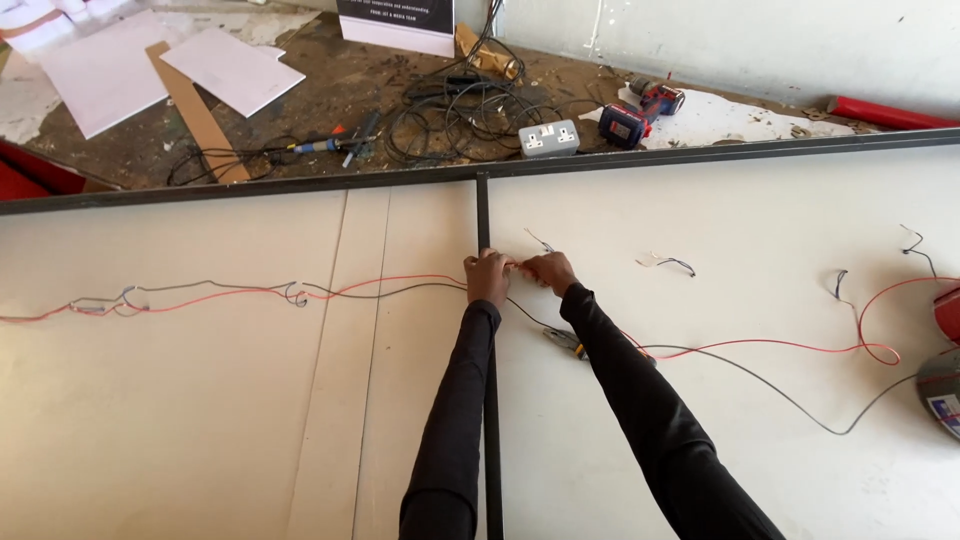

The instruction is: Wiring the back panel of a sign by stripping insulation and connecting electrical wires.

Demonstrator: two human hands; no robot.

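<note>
Head view: left hand point(487, 277) and right hand point(548, 270), both grips pinched shut on red wire point(390, 283) at black frame bar point(483, 215). Risk: hard tug snaps joint, drags black wire point(400, 291) across white panel point(200, 400).

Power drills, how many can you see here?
1. The red and blue drill lies on the floor beyond the white panel's top edge, right of the grey socket box. Clutter could hide others.

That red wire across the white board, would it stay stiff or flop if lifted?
Probably floppy: the red wire wanders in loose waves and a loop across the board. Likely light, since both hands pinch it with fingertips. It looks thin, so it may kink.
</note>
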